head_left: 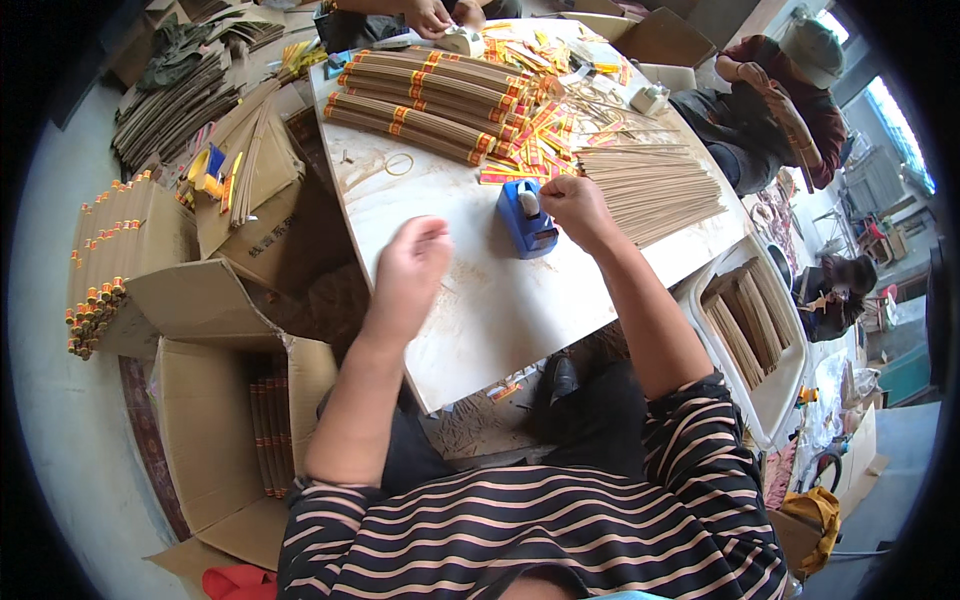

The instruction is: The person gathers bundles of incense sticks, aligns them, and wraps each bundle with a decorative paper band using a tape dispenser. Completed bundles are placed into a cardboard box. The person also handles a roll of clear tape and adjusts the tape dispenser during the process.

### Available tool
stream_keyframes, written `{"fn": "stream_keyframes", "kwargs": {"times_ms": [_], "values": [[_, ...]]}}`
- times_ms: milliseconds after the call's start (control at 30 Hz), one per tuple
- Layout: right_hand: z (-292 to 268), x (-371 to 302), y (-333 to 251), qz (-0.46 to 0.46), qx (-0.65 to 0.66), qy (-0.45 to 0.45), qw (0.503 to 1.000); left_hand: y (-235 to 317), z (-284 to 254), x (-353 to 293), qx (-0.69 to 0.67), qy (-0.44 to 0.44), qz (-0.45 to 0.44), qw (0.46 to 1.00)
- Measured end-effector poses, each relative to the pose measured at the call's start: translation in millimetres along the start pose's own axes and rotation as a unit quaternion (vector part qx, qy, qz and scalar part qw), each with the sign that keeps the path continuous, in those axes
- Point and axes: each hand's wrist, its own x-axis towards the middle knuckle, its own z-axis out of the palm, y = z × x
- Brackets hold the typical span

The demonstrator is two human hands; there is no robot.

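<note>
A blue tape dispenser point(520, 238) with a pale roll stands on the white table point(470, 340) in front of me. My right hand point(582, 210) is at its right side, thumb and fingers pinched together. Whatever lies between those fingertips is too small to make out. To the left of the dispenser, my left hand point(412, 268) hangs over the table edge, smeared by motion, so its finger pose is unclear. Beyond the dispenser lie loose red and yellow paper labels point(540, 145). Bundles of brown incense sticks point(430, 100) with label bands are stacked behind. Loose sticks point(650, 190) spread to the right.
An open cardboard box point(205, 430) with banded bundles stands at lower left. More bundles point(115, 250) lean beside it. A white tub point(700, 330) at right holds brown sticks. One person point(790, 110) sits at far right; another person's hands point(440, 18) work across the table.
</note>
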Motion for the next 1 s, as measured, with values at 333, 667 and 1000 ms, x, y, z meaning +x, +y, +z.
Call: {"fn": "stream_keyframes", "kwargs": {"times_ms": [333, 667, 1000], "values": [[-6, -48, 13, 0.068, 0.381, 0.009, 0.922, -50, 49, 47, 0.149, -0.036, 0.003, 0.988], [4, -51, 26, 0.027, 0.481, -0.014, 0.876, -50, 72, 64, 0.21, -0.067, 0.077, 0.972], [-4, -54, 33, 0.019, 0.594, -0.079, 0.801, -42, 93, 54, 0.252, -0.187, 0.128, 0.941]]}}
